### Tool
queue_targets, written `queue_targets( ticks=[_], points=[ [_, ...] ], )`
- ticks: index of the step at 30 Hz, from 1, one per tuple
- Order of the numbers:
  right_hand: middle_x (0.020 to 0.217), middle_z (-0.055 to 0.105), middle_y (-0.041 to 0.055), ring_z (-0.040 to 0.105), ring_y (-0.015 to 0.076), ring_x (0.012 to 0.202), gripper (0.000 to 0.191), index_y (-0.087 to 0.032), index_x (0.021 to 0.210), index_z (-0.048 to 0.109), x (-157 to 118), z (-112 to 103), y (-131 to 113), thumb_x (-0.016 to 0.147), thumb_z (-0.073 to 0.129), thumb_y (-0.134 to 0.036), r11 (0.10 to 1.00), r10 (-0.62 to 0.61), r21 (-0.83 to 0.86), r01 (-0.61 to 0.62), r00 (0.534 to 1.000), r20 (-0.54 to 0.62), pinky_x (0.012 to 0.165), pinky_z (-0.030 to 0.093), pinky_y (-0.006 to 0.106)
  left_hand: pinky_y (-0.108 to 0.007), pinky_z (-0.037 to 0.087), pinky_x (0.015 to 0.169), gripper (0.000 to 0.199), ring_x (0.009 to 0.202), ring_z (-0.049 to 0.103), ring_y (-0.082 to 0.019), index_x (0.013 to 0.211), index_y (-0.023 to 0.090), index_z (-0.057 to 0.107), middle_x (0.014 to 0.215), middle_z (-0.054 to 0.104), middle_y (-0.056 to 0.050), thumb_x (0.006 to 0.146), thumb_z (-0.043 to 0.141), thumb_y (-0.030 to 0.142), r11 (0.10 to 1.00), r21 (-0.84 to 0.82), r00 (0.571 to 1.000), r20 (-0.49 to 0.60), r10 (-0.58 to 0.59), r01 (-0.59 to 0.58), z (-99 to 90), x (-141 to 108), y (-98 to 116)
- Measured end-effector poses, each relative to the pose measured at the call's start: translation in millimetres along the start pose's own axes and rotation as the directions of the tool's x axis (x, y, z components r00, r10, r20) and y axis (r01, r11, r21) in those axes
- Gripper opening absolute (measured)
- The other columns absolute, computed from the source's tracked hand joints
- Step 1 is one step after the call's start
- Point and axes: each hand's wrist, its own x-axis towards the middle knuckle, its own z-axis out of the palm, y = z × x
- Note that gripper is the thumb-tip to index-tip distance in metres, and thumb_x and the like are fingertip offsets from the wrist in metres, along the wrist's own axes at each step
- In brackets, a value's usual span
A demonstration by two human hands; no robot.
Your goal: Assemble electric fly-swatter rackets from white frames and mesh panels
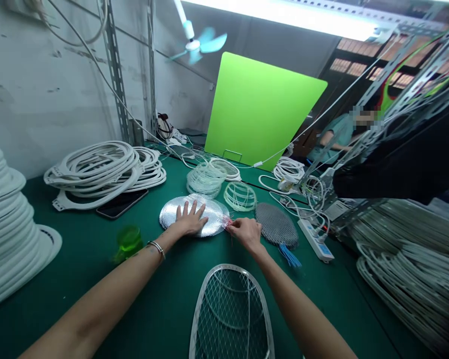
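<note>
My left hand lies flat with spread fingers on a stack of silvery oval mesh sheets. At the right edge of that stack, the fingers of my right hand are pinched on thin red wires. A dark grey mesh stack with blue wires lies right of my right hand. Between my forearms, nearer to me, is a white oval frame with netting. Clear rings and a pale green ring bundle sit behind my hands.
White frames and a phone lie at the left, near a green transparent object. Stacked white rings stand far left. A power strip and cables are at the right. A person is beyond the rack.
</note>
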Motion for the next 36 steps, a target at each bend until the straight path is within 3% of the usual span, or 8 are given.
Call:
queue_targets(
  ticks=[2,8,13,15,19,25,30,36],
  points=[
    [0.100,0.068,0.0059,0.058,0.0244,0.106,0.022,-0.017,0.089,0.068,8.7,3.6,6.3,0.085,0.067,-0.039,0.997,0.037,0.062,-0.039,0.998,0.046,0.098,0.038,0.047,-0.069,0.009,0.110,0.068,0.145,0.006,-0.042,0.152,0.028,0.027,0.160,0.012,-0.011,0.093,0.035,0.062,1.000,-0.005,0.999,0.038,0.006,-0.006,1.2,1.9,-3.7],
    [0.106,0.065,0.0046,0.063,0.0201,0.091,0.027,-0.014,0.103,0.064,15.2,-8.8,4.7,0.091,0.061,-0.038,0.898,0.118,0.406,-0.167,0.983,0.144,0.078,0.053,0.037,-0.065,0.012,0.112,0.080,0.146,0.003,-0.039,0.155,0.023,0.016,0.160,0.008,-0.012,0.091,0.025,0.070,0.991,-0.023,0.983,-0.127,0.130,-0.134,-16.3,-21.6,11.0],
    [0.102,0.067,0.0071,0.065,0.0166,0.083,0.029,-0.013,0.103,0.064,3.0,-25.1,-12.3,0.091,0.062,-0.039,0.694,0.154,0.666,-0.275,0.959,0.236,0.071,0.055,0.032,-0.052,0.031,0.114,0.049,0.137,0.039,-0.033,0.137,0.015,0.052,0.143,0.049,-0.015,0.093,0.050,0.037,0.860,0.241,0.713,-0.482,0.509,-0.451,-16.4,-51.6,21.3],
    [0.100,0.069,0.0103,0.067,0.0170,0.079,0.039,-0.011,0.104,0.064,-11.7,-34.4,-15.2,0.090,0.058,-0.047,0.581,0.147,0.749,-0.319,0.946,0.289,0.068,0.056,0.030,-0.050,0.041,0.108,0.040,0.126,0.053,-0.030,0.126,0.011,0.061,0.130,0.061,-0.017,0.097,0.036,0.016,0.877,0.244,0.703,-0.526,0.478,-0.414,-18.2,-56.9,19.6],
    [0.111,0.069,0.0139,0.070,0.0199,0.092,0.056,-0.011,0.116,0.060,-66.8,-52.6,-10.3,0.092,0.046,-0.059,0.340,0.069,0.872,-0.353,0.934,0.351,0.080,0.057,0.030,-0.047,0.034,0.115,0.045,0.134,0.045,-0.022,0.133,0.017,0.055,0.140,0.053,-0.007,0.099,0.026,0.011,0.827,0.265,0.660,-0.503,0.558,-0.496,-35.3,-76.8,23.2],
    [0.117,0.069,0.0077,0.066,0.0226,0.106,0.065,-0.024,0.135,0.052,-205.5,-29.2,14.8,0.077,0.077,-0.041,-0.011,0.174,0.920,-0.392,0.905,0.388,0.086,0.054,0.031,-0.047,0.031,0.117,0.048,0.142,0.030,-0.021,0.143,0.023,0.041,0.149,0.042,-0.005,0.098,0.039,0.009,0.432,0.278,0.355,-0.288,0.889,-0.858,-20.7,-157.5,41.3],
    [0.085,0.074,0.0056,0.072,0.0239,0.085,0.097,-0.019,0.134,0.053,-287.3,30.0,37.2,0.050,0.089,-0.054,-0.142,0.442,0.821,-0.553,0.707,0.553,0.069,0.055,0.026,-0.053,0.042,0.108,0.059,0.139,0.032,-0.032,0.148,0.024,0.033,0.146,0.045,-0.011,0.094,0.052,0.013,0.448,0.177,0.432,-0.124,0.893,-0.876,31.8,-226.3,29.6],
    [0.078,0.073,0.0029,0.072,0.0247,0.078,0.098,-0.018,0.126,0.058,-295.7,54.0,34.6,0.042,0.090,-0.057,-0.166,0.496,0.819,-0.550,0.671,0.551,0.068,0.056,0.028,-0.052,0.045,0.106,0.067,0.138,0.034,-0.031,0.151,0.026,0.028,0.148,0.042,-0.010,0.091,0.051,0.005,0.467,0.161,0.469,-0.025,0.883,-0.870,44.7,-240.3,16.3]
  ],
)
